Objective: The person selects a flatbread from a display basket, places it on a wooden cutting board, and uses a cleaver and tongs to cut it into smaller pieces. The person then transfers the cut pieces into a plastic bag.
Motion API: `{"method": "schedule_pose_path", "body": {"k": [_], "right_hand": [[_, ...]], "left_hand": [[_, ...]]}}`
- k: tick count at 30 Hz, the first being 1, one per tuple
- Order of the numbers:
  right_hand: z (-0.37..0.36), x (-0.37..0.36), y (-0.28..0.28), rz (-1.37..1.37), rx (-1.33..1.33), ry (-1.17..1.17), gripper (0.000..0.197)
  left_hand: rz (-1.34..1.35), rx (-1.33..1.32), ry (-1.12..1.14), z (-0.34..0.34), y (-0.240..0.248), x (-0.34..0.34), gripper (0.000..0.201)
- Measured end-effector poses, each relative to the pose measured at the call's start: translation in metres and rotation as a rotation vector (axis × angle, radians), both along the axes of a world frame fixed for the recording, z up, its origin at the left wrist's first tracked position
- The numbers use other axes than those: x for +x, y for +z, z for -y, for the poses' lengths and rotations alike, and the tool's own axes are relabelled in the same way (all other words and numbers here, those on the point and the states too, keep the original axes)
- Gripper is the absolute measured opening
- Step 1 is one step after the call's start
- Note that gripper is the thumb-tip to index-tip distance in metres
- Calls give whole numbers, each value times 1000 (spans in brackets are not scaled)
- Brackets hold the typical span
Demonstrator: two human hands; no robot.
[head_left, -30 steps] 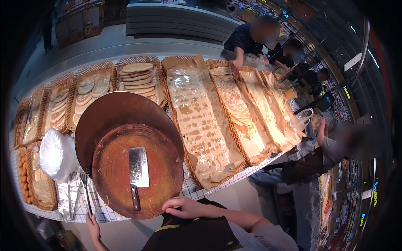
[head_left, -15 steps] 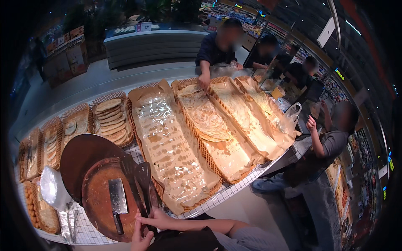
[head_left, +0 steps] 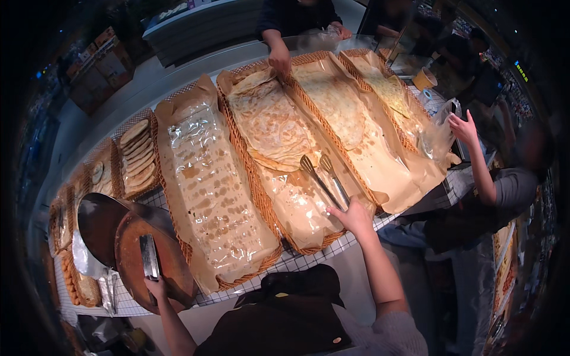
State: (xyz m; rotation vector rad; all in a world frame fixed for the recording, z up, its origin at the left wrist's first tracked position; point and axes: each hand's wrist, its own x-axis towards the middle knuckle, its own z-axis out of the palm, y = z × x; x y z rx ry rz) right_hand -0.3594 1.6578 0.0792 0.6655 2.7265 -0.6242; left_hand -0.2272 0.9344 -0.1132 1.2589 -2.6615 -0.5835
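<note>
My right hand [head_left: 355, 217] is closed around the handles of long metal tongs [head_left: 323, 178], which reach over folded golden flatbread [head_left: 273, 127] in a paper-lined wicker basket [head_left: 246, 172]. My left hand [head_left: 157, 289] grips the handle of a broad steel cleaver [head_left: 148, 256] lying flat on a round wooden chopping board [head_left: 139, 261].

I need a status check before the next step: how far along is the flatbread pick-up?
Done: right hand grips the tongs over the middle basket; left hand rests at the cleaver on the round board. Left: no flatbread is clamped or on the board yet.
</note>
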Motion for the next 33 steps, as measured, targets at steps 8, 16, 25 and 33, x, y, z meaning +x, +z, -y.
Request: {"method": "schedule_pose_path", "body": {"k": [8,16,25,33], "right_hand": [[-35,-22,-29,141,-411,-103,71],[-24,-17,-28,104,-818,-280,41],[-15,-22,-52,55,-804,-299,39],[-25,-17,-50,10,-768,-258,40]], "left_hand": [[405,-270,205,-8,25,9,70],[354,127,-66,54,16,39,46],[-158,906,-58,-5,37,55,3],[-319,875,28,-117,135,89,6]]}}
